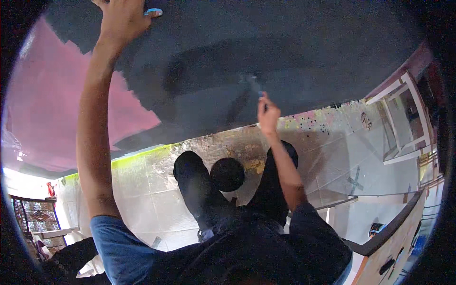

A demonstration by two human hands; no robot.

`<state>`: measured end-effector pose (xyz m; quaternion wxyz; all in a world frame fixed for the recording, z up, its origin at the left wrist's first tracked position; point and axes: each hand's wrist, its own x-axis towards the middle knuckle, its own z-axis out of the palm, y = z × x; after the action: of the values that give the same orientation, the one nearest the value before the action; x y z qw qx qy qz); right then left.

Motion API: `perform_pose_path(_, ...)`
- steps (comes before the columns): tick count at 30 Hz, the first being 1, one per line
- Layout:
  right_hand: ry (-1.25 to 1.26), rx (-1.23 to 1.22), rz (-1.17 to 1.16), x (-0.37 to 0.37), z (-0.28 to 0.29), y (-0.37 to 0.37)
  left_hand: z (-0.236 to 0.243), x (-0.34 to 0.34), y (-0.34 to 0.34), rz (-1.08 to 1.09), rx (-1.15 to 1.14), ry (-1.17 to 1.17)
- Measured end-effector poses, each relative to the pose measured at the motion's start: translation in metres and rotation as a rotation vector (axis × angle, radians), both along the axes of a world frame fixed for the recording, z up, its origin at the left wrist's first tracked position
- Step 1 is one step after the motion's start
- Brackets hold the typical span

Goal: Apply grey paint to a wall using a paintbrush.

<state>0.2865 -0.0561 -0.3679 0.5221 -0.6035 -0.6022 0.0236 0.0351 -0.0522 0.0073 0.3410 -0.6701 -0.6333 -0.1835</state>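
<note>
My left arm reaches up to a large dark-grey painted surface [204, 28]. My left hand [122, 21] lies against it with thumb and little finger spread; the other fingertips are cut off by the picture's top edge. A light-blue patch [153, 11] shows along the thumb; whether it is paint or an object I cannot tell. Lower and to the right, my right hand [269, 114] is closed on a slim pale tool with a blue part [261, 94]. Its blurred tip meets the surface at a faint whitish smear [249, 77]. Darker, wet-looking strokes lie around there.
Pink paint [71, 95] with a jagged edge covers the surface's left side. Below, a paint-spattered sheet [142, 185] covers the floor. Between my knees is a round black object [227, 174]. A white wooden frame [403, 118] stands at right, a wooden-sided piece [389, 247] lower right.
</note>
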Motion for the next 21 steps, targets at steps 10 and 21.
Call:
perform_pose_path(10, -0.096, 0.138, -0.49, 0.176, 0.0, 0.031, -0.003, -0.004, 0.004, 0.051, 0.038, 0.047)
perform_pose_path(21, 0.307, -0.178, 0.096, -0.165, -0.027, -0.018, 0.001, 0.008, 0.0, 0.072, -0.029, -0.026)
